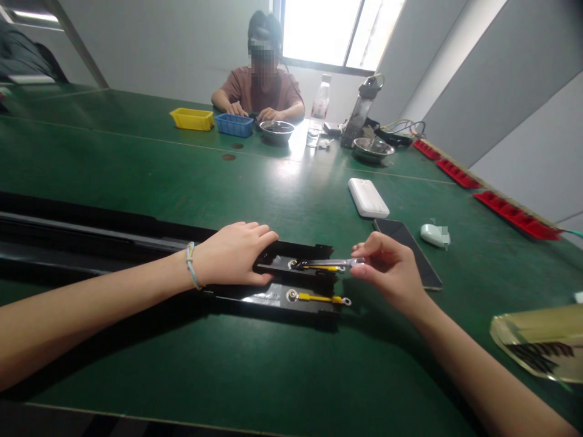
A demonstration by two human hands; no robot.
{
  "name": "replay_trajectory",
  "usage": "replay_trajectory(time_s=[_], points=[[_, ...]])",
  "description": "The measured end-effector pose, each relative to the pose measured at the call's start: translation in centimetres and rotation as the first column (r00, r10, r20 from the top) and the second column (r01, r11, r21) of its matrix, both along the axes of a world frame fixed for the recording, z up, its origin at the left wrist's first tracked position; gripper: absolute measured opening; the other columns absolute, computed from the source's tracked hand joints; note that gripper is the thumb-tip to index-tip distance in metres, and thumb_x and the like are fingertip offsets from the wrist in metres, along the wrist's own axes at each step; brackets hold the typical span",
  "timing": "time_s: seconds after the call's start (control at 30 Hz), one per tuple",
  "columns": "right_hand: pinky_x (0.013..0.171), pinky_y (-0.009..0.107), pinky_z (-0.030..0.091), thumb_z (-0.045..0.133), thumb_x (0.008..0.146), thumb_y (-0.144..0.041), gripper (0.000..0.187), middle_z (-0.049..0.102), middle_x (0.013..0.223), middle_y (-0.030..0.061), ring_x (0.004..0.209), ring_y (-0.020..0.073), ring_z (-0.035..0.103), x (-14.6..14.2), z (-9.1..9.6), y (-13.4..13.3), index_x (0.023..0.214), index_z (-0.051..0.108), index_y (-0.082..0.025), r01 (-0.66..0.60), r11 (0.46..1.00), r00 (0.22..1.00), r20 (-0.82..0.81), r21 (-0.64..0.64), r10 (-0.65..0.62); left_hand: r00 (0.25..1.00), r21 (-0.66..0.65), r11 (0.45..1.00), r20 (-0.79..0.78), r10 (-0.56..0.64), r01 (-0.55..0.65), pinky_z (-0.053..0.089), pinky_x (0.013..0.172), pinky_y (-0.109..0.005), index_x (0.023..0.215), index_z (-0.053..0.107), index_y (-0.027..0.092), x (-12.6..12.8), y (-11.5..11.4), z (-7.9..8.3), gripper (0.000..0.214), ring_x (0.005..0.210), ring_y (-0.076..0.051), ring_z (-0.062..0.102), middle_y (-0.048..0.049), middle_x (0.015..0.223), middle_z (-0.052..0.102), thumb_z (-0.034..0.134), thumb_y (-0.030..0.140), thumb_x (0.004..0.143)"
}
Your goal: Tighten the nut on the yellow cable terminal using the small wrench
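wrench (328,263): head view, the only one I have. A slim silver tool lies level over the end of the rail, just right of frame centre, with its far end at the upper fastener and its near end in the right hand.
right hand (387,267): closed in a pinch on the wrench's handle end, thumb and fingertips together, wrist off the table.
left hand (234,254): flat and unclenched, palm down on the rail just left of the wrench head. It presses down and does not grip round.
black rail (136,243): a long dark assembly that runs in from the left edge and ends at centre, lying on the green table (182,176).
upper yellow lead (321,267): directly under the wrench.
lower yellow lead (319,298): free on the nearer strip, ring end pointing right.
seating: I cannot tell whether the wrench head sits square on its fastener; it is too small to see.
risk, slip: I judge the pinch light and far out on the handle. If the head is badly seated it could ride off and skid into the left fingertips close by.
risk, lead: the upper yellow lead could twist or get nicked under the tool.
risk, rail: only a flat palm holds the rail, so a hard pull might swing its end toward the phone (410,249) beside the right hand.
surroundings: white power bank (368,197) above the phone, bag of black parts (537,343) at lower right, another person (264,91) seated at top centre.
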State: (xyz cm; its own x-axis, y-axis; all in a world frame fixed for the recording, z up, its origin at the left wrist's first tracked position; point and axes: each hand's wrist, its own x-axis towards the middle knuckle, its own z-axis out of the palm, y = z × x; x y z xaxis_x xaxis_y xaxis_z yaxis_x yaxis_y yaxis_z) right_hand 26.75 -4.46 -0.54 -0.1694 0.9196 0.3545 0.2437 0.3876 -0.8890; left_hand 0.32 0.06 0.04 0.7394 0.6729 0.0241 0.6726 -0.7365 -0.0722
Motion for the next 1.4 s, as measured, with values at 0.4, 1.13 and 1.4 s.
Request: replay_trajectory(time_s=[0.4,1.13,1.4], points=[[0.041,0.019,0.026,0.07,0.073,-0.04,0.025,0.047,0.05,-0.0069,0.043,0.0064,0.036,1.6,-1.4,2.1,0.077,0.058,-0.019,0.001,0.982,0.997,-0.071,-0.189,-0.015,1.0,0.004,1.0,-0.007,-0.001,0.001,0.047,0.077,-0.036,0.111,0.054,0.015,0.0,0.0,0.0,0.054,0.087,-0.024,0.059,-0.0085,0.099,0.062,0.057,0.052,0.073],[0.049,0.023,0.036,0.078,0.064,-0.042,0.032,0.05,0.057,-0.0032,0.053,0.0105,0.045,0.2,-0.2,0.0,0.064,0.054,-0.02,-0.097,0.991,0.995,0.024,-0.089,0.099,1.0,-0.003,1.0,0.004,0.004,-0.004,0.046,0.078,-0.035,0.113,0.053,0.016,-0.1,0.0,-0.2,0.053,0.087,-0.023,0.059,-0.0075,0.099,0.062,0.057,0.051,0.073],[0.046,0.024,0.037,0.077,0.063,-0.045,0.033,0.052,0.056,-0.002,0.05,0.0113,0.045,0.4,0.3,0.3,0.067,0.055,-0.02,0.017,0.995,0.997,0.073,-0.094,-0.01,1.0,-0.005,1.0,-0.002,-0.003,0.003,0.047,0.077,-0.035,0.111,0.053,0.016,-0.1,0.1,0.0,0.052,0.086,-0.024,0.058,-0.008,0.098,0.062,0.056,0.051,0.073]])
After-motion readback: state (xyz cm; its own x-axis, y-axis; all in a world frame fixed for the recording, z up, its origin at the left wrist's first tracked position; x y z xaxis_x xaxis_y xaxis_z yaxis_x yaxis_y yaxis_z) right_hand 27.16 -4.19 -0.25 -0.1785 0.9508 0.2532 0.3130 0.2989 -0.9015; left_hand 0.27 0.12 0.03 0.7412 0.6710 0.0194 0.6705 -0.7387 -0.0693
